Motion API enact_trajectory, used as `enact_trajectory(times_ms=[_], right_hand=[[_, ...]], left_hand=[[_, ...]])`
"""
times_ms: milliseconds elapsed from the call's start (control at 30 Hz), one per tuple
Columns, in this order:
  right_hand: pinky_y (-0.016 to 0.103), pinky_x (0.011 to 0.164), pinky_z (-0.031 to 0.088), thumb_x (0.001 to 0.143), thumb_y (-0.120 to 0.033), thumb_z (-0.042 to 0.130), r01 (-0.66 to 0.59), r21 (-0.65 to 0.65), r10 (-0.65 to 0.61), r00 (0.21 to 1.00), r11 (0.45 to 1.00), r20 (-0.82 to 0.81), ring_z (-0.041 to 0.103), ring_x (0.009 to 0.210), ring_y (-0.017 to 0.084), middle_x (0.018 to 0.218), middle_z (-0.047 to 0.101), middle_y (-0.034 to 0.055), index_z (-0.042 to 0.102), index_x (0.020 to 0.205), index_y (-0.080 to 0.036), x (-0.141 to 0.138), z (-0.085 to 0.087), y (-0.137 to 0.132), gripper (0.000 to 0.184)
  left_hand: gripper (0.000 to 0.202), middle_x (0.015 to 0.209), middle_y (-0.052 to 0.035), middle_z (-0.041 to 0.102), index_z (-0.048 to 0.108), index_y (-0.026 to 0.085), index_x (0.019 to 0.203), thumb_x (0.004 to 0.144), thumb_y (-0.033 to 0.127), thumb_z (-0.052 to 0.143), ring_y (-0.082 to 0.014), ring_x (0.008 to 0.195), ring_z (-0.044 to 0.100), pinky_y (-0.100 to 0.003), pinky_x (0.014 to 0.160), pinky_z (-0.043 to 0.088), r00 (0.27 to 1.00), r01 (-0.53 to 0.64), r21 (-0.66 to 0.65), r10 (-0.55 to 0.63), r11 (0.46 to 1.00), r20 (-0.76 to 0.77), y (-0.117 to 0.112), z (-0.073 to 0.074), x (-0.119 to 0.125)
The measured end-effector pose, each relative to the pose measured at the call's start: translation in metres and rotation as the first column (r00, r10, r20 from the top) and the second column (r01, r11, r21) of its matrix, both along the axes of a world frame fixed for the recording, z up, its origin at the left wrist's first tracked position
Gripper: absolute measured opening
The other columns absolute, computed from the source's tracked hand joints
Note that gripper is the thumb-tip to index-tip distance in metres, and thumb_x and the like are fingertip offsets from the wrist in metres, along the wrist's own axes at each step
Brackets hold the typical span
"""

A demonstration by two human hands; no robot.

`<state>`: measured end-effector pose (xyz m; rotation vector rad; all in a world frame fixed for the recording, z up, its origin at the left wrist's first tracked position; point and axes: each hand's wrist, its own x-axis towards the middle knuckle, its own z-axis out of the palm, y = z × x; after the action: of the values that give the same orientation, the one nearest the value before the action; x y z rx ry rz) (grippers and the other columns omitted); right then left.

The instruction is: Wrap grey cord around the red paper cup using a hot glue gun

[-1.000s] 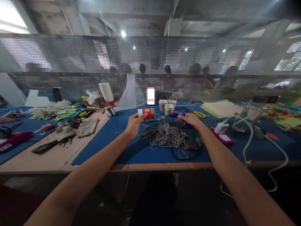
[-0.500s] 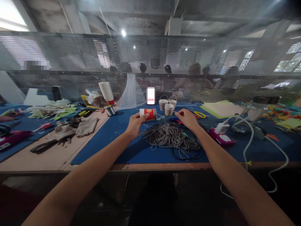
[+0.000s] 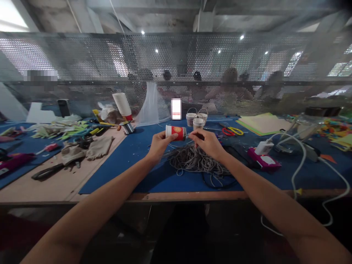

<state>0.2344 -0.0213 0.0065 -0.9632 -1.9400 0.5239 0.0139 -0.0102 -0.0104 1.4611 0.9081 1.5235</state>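
A red and white paper cup (image 3: 176,132) lies sideways in the air above the blue mat, gripped by my left hand (image 3: 161,145), thumb along its front. A greyish band shows at the cup's right end. My right hand (image 3: 205,141) is closed in a pinch beside that end, with a thin pale cord (image 3: 187,136) between fingertips and cup. Below both hands spreads a tangled heap of grey cord (image 3: 192,159). Behind my right hand stand small cups with looped handles (image 3: 190,119), partly hidden.
Scissors with red and yellow handles (image 3: 232,131) lie right of the small cups. A purple power strip (image 3: 265,160) with a white charger and cable sits at right. A stack of paper cups (image 3: 121,104), gloves (image 3: 99,148) and a phone (image 3: 176,109) are around the mat.
My right hand has moved left, from beside the small cups to the cup's right end. The cup in my left hand has shifted slightly right. The view has shifted slightly.
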Motion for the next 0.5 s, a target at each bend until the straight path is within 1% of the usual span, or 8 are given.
enact_trajectory(times_ms=[67,167,233,300,400,500], right_hand=[[0.029,0.069,0.047,0.097,-0.045,0.055,0.035,0.074,-0.037,0.999,0.997,0.025,0.062,0.061,0.014,0.070,0.065,-0.0010,0.069,0.099,-0.022,-0.001,0.003,-0.004,0.027],[0.029,0.072,0.047,0.097,-0.044,0.056,0.051,0.188,-0.060,0.997,0.981,0.043,0.064,0.069,0.016,0.081,0.070,0.0021,0.070,0.098,-0.022,-0.002,0.005,-0.007,0.026],[0.030,0.073,0.048,0.097,-0.041,0.057,0.056,0.262,-0.067,0.997,0.963,0.032,0.064,0.075,0.016,0.087,0.071,0.0036,0.070,0.097,-0.022,-0.003,0.004,-0.006,0.023],[0.030,0.073,0.048,0.096,-0.038,0.059,0.065,0.319,-0.071,0.997,0.945,0.007,0.063,0.074,0.016,0.088,0.071,0.0033,0.070,0.097,-0.022,-0.003,0.003,-0.005,0.019],[0.031,0.072,0.048,0.095,-0.035,0.061,0.088,0.361,-0.086,0.996,0.928,-0.022,0.061,0.072,0.015,0.086,0.070,0.0018,0.070,0.095,-0.025,-0.002,0.003,-0.003,0.013],[0.032,0.072,0.049,0.095,-0.033,0.063,0.100,0.371,-0.097,0.995,0.923,-0.028,0.061,0.072,0.015,0.086,0.070,0.0014,0.070,0.095,-0.026,-0.002,0.003,-0.002,0.010]], left_hand=[[0.031,0.087,-0.0059,0.075,0.080,0.016,0.094,0.073,0.038,0.081,-0.0216,0.081,0.066,-0.036,0.083,0.051,1.000,0.010,0.011,-0.010,1.000,-0.019,-0.002,0.001,0.001],[0.034,0.089,-0.0063,0.076,0.080,0.015,0.096,0.075,0.041,0.080,-0.0223,0.084,0.066,-0.036,0.084,0.050,0.998,0.036,0.009,-0.036,0.999,-0.055,-0.006,0.004,0.003],[0.036,0.088,-0.0057,0.075,0.079,0.014,0.094,0.073,0.043,0.081,-0.0220,0.083,0.065,-0.034,0.082,0.050,0.996,0.026,-0.009,-0.027,1.000,-0.088,-0.009,0.006,0.004],[0.036,0.086,-0.0050,0.075,0.079,0.014,0.093,0.072,0.043,0.081,-0.0211,0.081,0.065,-0.033,0.080,0.050,0.994,0.017,-0.017,-0.019,1.000,-0.109,-0.011,0.007,0.004],[0.033,0.083,-0.0044,0.074,0.079,0.014,0.090,0.073,0.042,0.080,-0.0191,0.077,0.064,-0.031,0.077,0.049,0.992,0.016,-0.012,-0.017,1.000,-0.121,-0.011,0.007,0.004],[0.030,0.081,-0.0035,0.073,0.079,0.014,0.088,0.074,0.041,0.079,-0.0176,0.074,0.062,-0.030,0.074,0.048,0.991,0.022,-0.004,-0.022,1.000,-0.130,-0.011,0.006,0.004]])
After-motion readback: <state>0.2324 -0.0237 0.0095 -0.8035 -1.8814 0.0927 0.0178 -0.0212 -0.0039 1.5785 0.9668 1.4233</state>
